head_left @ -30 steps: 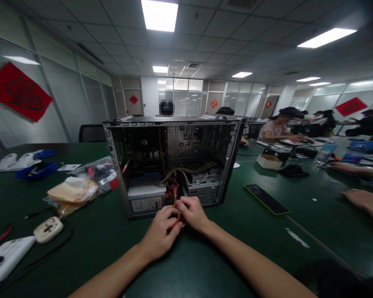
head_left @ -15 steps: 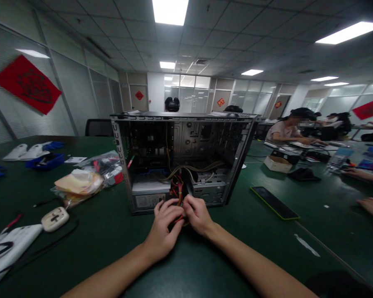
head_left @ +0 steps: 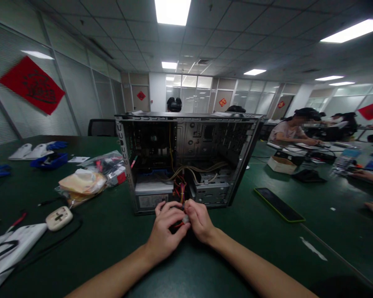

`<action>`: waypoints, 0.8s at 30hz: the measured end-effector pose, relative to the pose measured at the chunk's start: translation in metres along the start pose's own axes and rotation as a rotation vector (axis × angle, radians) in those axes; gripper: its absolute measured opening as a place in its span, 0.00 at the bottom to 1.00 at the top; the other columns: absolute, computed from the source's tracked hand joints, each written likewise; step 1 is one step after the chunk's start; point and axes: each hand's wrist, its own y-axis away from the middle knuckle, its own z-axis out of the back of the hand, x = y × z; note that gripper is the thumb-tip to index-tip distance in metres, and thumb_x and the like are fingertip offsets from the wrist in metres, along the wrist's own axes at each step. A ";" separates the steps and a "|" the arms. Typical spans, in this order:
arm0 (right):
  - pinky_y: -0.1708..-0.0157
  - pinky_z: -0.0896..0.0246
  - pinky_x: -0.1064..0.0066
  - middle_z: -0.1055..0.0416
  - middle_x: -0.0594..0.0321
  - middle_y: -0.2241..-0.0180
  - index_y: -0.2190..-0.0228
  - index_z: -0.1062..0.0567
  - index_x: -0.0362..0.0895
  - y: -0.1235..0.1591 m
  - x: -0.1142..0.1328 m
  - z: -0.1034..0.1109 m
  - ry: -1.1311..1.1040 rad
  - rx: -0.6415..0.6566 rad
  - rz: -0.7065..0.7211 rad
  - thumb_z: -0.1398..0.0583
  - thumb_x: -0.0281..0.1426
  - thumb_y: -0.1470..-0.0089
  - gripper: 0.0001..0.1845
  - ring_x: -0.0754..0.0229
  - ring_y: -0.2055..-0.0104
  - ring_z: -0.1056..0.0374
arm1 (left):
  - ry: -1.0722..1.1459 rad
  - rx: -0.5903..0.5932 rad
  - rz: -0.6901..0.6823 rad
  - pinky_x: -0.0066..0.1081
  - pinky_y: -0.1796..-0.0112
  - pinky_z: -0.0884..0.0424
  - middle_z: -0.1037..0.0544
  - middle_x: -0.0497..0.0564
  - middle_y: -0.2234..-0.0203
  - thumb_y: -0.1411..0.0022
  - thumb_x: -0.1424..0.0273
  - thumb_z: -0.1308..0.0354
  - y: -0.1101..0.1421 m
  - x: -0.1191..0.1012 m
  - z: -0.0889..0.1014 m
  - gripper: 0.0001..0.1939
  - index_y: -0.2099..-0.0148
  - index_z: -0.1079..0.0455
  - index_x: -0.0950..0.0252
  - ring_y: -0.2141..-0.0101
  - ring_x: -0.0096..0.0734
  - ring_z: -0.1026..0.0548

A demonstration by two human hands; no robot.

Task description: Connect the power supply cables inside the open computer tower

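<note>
An open computer case [head_left: 189,116] stands on the green table, its bare side facing me. From beside the silver power supply [head_left: 155,198] in its lower left, a bundle of coloured power cables [head_left: 181,186] runs out toward me. In front of the case, my left hand [head_left: 168,225] has its fingers curled round these cables, and a small pale connector [head_left: 185,219] shows by its thumb tip. My right hand [head_left: 200,219] is closed against the same bundle, almost touching the left. What its fingertips pinch is partly hidden.
Left of the case lie plastic bags [head_left: 83,182], a blue tray [head_left: 51,160], a cream-coloured box with a cross mark [head_left: 59,218] and a white power strip [head_left: 15,248]. On the right are a phone [head_left: 279,205] and an open carton [head_left: 281,164]. Co-workers sit farther right.
The whole view has shifted slightly, so things appear farther right. The pale connector shows more clearly between my hands. Both hands stay at the cables with small finger movements.
</note>
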 end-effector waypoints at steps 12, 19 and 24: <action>0.74 0.48 0.71 0.38 0.65 0.78 0.74 0.37 0.46 -0.004 0.003 0.002 0.156 -0.009 -0.001 0.53 0.40 0.31 0.20 0.63 0.77 0.40 | 0.221 -0.051 0.076 0.41 0.53 0.32 0.19 0.51 0.69 0.38 0.72 0.40 -0.006 0.000 -0.004 0.05 0.69 0.26 0.63 0.62 0.39 0.23; 0.74 0.50 0.72 0.39 0.66 0.78 0.74 0.39 0.46 -0.006 0.007 0.002 0.196 -0.012 0.038 0.52 0.36 0.31 0.18 0.64 0.78 0.42 | 0.211 -0.029 0.167 0.34 0.60 0.31 0.22 0.51 0.70 0.39 0.72 0.42 -0.004 -0.002 -0.006 0.05 0.68 0.27 0.65 0.66 0.36 0.25; 0.75 0.51 0.73 0.39 0.67 0.79 0.74 0.39 0.46 -0.007 0.010 0.001 0.183 -0.017 0.056 0.51 0.34 0.32 0.17 0.64 0.79 0.42 | 0.249 -0.018 0.161 0.30 0.64 0.33 0.24 0.50 0.72 0.38 0.71 0.42 -0.004 0.000 -0.005 0.07 0.70 0.30 0.65 0.68 0.33 0.27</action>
